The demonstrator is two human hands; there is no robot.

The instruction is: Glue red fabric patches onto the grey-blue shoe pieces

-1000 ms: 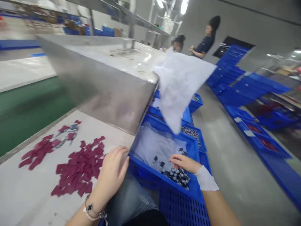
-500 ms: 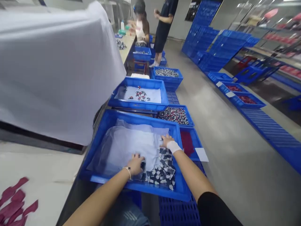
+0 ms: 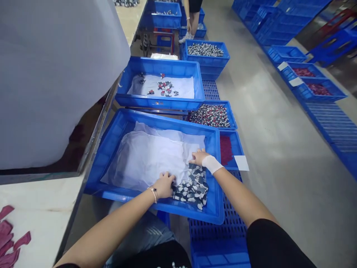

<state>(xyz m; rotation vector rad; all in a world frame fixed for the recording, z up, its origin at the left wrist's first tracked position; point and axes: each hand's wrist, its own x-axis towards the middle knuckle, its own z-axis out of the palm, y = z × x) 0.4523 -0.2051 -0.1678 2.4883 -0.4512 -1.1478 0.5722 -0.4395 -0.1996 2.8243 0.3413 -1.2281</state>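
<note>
A large blue crate (image 3: 122,123) in front of me is lined with white cloth (image 3: 156,152). Dark and white small pieces (image 3: 192,188) lie spread in its near right corner. My left hand (image 3: 165,185), with a bracelet at the wrist, rests at the left edge of these pieces, fingers curled; whatever is under the fingertips is hidden. My right hand (image 3: 199,158), with a white band round the wrist, touches the cloth at the far edge of the pieces. Its fingers are bent and slightly apart, with nothing visible in them.
Beyond stands another blue crate (image 3: 164,102) with a few red and dark pieces. Filled crates line the right side. Dark red pieces (image 3: 8,238) lie on the table (image 3: 41,201) at left, below a hanging white cloth (image 3: 55,74). A person's legs (image 3: 193,24) show at the top.
The view has tilted downward, so the crates sit higher in it. My hands stay at the pieces, the left one a little closer in against their edge.
</note>
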